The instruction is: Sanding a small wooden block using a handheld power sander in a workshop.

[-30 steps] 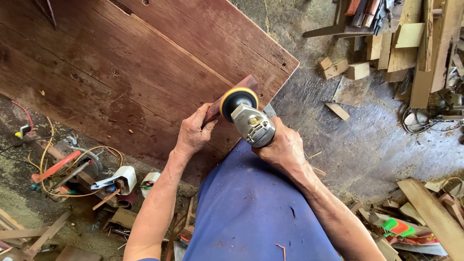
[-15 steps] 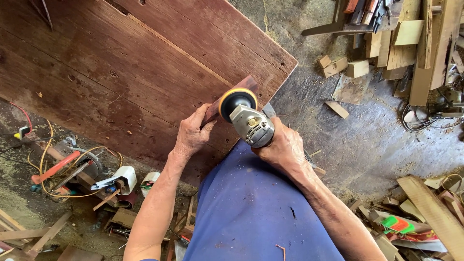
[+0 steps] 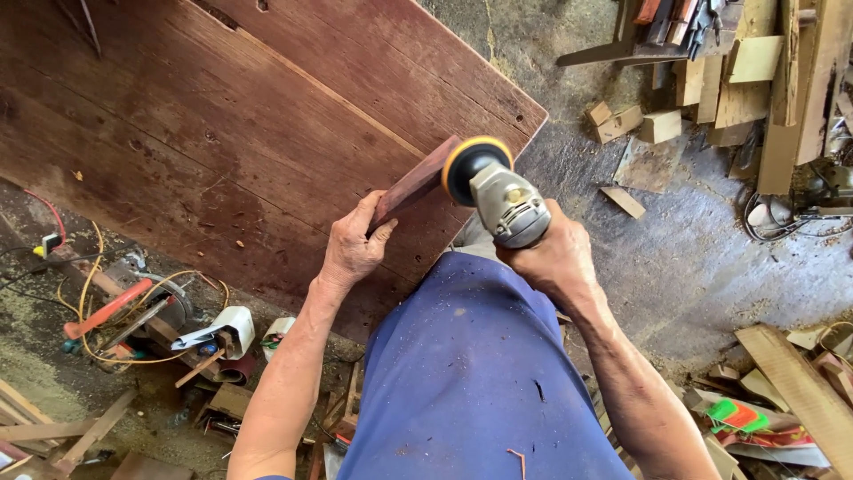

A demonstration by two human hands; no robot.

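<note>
Single head-worn view, looking steeply down from above the shoulders, close over both forearms and a blue-clad lap. Faces forward across a dark wooden surface filling the upper left, with concrete floor and scattered wood offcuts along the right edge.

Soft, even daylight fills the scene, bright without harsh glare. The large reddish-brown wooden board is evenly lit, its grain and small holes sharp. Beyond the board's right corner, the grey concrete floor looks palest, so the light seems stronger on that side. Shadows are weak and diffuse; the darkest patch lies under the board's lower edge, among the clutter there. A faint sheen shows on the silver metal head of the angle grinder. Focus holds across the frame, with no motion blur on the hands. The wide lens stretches things near the edges, beyond the board.
</note>
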